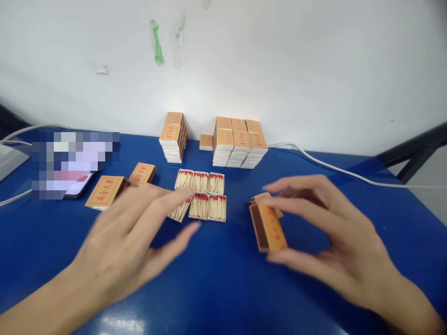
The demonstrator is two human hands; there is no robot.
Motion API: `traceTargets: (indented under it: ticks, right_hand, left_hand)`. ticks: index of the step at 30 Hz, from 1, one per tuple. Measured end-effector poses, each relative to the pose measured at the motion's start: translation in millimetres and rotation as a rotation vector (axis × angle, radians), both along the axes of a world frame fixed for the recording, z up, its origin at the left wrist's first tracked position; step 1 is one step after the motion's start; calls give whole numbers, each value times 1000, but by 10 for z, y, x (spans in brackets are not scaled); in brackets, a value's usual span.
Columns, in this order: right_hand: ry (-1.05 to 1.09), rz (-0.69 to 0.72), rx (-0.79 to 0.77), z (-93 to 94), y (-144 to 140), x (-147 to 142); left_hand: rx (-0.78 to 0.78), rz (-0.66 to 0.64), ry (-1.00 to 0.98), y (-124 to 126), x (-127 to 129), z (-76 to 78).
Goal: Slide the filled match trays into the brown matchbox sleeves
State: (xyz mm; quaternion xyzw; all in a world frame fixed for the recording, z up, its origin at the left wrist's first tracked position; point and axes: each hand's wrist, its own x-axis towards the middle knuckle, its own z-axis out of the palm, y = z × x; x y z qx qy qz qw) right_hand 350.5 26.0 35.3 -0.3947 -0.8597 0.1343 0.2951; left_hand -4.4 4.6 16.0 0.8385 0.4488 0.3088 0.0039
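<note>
The right hand (335,237) pinches a matchbox (268,228) between thumb and fingers, its long axis running away from the camera. The left hand (129,237) hovers spread and empty, fingertips over the nearest open tray (179,210) of six; stacks (237,142) stand behind.

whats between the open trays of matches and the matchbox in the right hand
In the head view, only bare blue table lies between the open trays of matches and the matchbox held in the right hand.
</note>
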Motion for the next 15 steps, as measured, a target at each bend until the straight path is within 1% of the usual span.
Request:
traceTargets:
  ticks: [1,2,4,6,9,15]
  right_hand:
    - [-22,-54,13,2,72,57]
    - [-21,-84,17,-1,137,110]
    - [-23,-107,-10,-16,237,200]
    - [-17,-117,-57,-32,300,266]
    - [-22,-102,-129,-32,345,322]
    - [-54,-65,-205,-38,390,374]
  left_hand:
    - [88,96,80,34,-20,-1]
    - [131,168,144,62,-38,-4]
    - [128,228,190,93,-62,-17]
    - [81,231,200,97,-63,-38]
    - [47,192,237,77,-30,-66]
    - [94,160,253,45,15,-68]
